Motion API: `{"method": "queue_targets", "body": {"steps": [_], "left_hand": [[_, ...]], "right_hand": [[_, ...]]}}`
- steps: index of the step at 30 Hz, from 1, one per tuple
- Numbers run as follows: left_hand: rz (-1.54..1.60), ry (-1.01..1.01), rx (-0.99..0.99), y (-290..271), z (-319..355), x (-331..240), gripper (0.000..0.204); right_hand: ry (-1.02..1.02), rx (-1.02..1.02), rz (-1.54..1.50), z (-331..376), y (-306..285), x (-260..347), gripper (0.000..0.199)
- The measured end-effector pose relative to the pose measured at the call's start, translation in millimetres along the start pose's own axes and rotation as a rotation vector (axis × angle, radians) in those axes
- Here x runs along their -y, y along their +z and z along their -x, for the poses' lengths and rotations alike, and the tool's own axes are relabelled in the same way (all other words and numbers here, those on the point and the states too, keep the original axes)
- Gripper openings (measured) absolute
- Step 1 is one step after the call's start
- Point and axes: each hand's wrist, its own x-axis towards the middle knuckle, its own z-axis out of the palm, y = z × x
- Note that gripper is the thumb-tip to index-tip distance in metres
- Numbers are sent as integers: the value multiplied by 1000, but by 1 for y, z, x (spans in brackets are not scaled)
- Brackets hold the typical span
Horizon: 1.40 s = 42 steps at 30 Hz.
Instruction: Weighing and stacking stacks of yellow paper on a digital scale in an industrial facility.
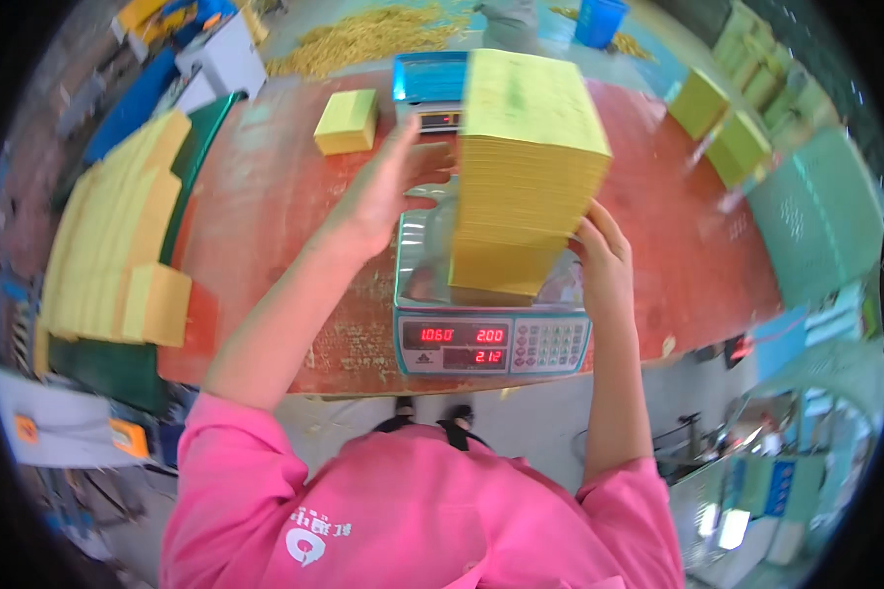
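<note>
A tall stack of yellow paper sheets (525, 167) stands on the steel pan of a digital scale (491, 339) in front of me. My left hand (388, 191) presses flat against the stack's left side, fingers spread. Against the lower right side of the stack rests my right hand (604, 260), fingers curled on the edge. The scale's red display is lit below the stack.
A small yellow paper block (347, 121) lies on the red table (265, 196) at the back left. A second blue scale (427, 88) sits behind the stack. Long yellow sheet piles (113, 236) lie at left, green-yellow blocks (722, 128) and a green crate (815, 216) at right.
</note>
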Motion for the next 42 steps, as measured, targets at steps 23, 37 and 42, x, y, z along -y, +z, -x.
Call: {"method": "queue_targets", "body": {"steps": [23, 37, 42], "left_hand": [[119, 136, 267, -68, -21, 61, 50], [32, 24, 371, -24, -26, 45, 70], [-42, 64, 59, -70, -20, 48, 78]], "right_hand": [[8, -464, -244, 1, 33, -15, 45], [-32, -319, -174, 7, 47, -24, 51], [-58, -295, -368, 22, 4, -25, 55]]}}
